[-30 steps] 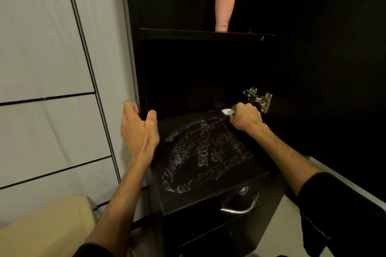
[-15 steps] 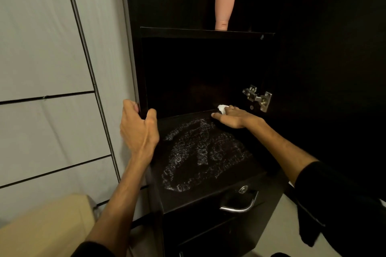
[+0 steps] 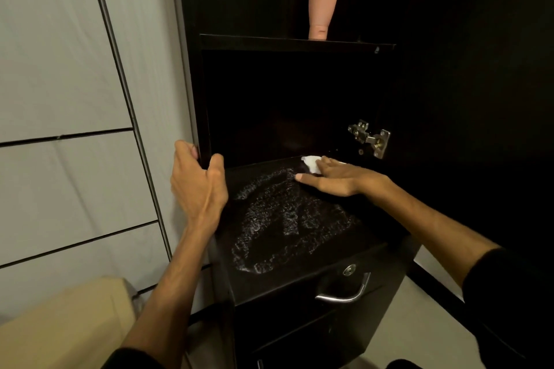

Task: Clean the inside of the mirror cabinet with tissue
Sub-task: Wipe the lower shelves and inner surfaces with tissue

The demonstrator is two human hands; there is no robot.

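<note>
The dark cabinet (image 3: 207, 105) stands open in front of me, its inside nearly black. Its lower shelf (image 3: 371, 237) carries a wide wet, foamy smear (image 3: 287, 219). My right hand (image 3: 335, 178) lies flat at the back of that shelf with straight fingers pressing a small white tissue (image 3: 311, 163) against the surface; part of the tissue is hidden under the fingers. My left hand (image 3: 196, 186) grips the cabinet's left side panel at its front edge, fingers curled round the outside and thumb on the inner face.
A metal door hinge (image 3: 370, 138) sits on the right inner wall just above my right hand. A pink rounded object (image 3: 323, 0) stands on the upper shelf. Below the wet shelf is a drawer with a metal handle (image 3: 344, 293) and lock. Pale wall panels on the left.
My right hand has gone from a fist near the hinge to a flat hand and slid left along the shelf's back with the tissue. The left hand has not moved.
</note>
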